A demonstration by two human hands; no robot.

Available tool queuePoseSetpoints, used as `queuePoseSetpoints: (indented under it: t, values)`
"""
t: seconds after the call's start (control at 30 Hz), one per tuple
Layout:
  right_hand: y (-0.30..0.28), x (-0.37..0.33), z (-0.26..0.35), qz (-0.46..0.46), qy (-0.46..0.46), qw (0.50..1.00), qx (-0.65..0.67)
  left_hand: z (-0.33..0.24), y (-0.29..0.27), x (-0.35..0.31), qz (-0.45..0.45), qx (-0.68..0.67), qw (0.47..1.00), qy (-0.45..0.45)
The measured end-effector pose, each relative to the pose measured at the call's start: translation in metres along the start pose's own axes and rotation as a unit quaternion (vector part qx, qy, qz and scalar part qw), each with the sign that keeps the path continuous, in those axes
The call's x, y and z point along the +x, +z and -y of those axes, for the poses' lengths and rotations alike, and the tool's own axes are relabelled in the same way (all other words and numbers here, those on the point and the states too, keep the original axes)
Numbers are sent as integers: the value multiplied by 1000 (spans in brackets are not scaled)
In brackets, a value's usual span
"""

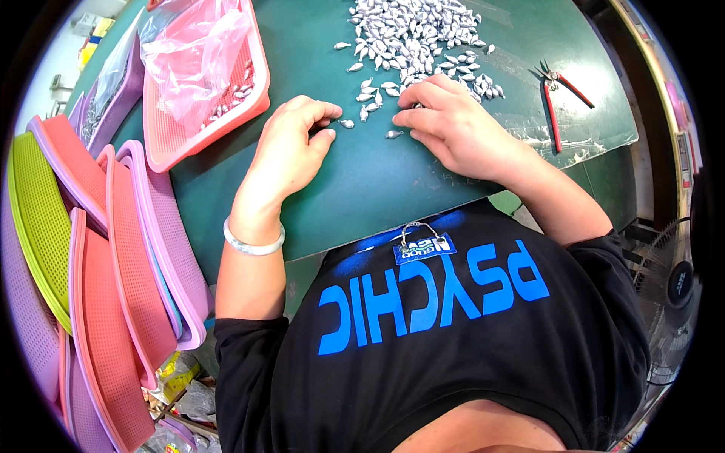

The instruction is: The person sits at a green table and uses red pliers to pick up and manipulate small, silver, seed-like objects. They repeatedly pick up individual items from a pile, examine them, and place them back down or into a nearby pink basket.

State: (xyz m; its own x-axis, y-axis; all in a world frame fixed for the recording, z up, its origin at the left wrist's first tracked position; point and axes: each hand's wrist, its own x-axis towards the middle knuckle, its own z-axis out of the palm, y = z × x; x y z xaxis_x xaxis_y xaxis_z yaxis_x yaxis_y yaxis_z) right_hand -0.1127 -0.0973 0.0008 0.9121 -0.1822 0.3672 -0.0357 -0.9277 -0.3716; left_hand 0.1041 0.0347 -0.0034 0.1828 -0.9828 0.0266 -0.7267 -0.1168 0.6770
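My left hand (pixel 293 147) rests over the green table with thumb and index finger apart, nothing visible between them. Just beyond its index fingertip lies a silver teardrop-shaped sinker (pixel 347 124). My right hand (pixel 451 124) is at the near edge of a big pile of sinkers (pixel 419 34), fingers loosely bent and spread. Another single sinker (pixel 393 134) lies by its fingertips. Several loose sinkers (pixel 368 94) are scattered between the two hands, at the pile's near left. The underside of the right hand is hidden.
A pink basket (pixel 260 68) with a clear plastic bag and some sinkers stands at the left, a purple basket (pixel 121 106) behind it. Stacked plastic baskets (pixel 113 302) fill the lower left. Red-handled pliers (pixel 553 98) lie at the right. A fan (pixel 668 287) stands beyond my right arm.
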Motion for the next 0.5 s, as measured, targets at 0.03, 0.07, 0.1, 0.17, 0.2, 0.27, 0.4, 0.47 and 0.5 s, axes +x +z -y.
queuePoseSetpoints:
  t: [0.03,0.07,0.1,0.17,0.2,0.27,0.4,0.47,0.5]
  values:
    - [0,0,0,0,0,1000,0,0,1,0,-6,1,1000,0]
    - [1,-1,1,-3,0,1000,-1,0,2,0,-11,1,1000,0]
    - [2,-1,1,-5,0,1000,-3,0,3,0,-17,2,1000,-1]
    - [3,-1,2,-10,0,1000,-4,-2,5,1,-23,4,1000,-2]
    - [3,-1,2,-11,0,1000,-3,-3,6,1,-26,6,1000,-3]
    - [3,-1,2,-6,-1,1000,-4,-3,9,0,-30,1,999,11]
    - [4,-3,3,9,-16,1000,-16,-4,11,1,-25,16,999,25]
    - [4,-3,3,11,-25,999,-21,-7,10,0,-18,14,998,55]
    - [3,-3,3,11,-27,999,-21,-9,9,0,-15,14,997,68]
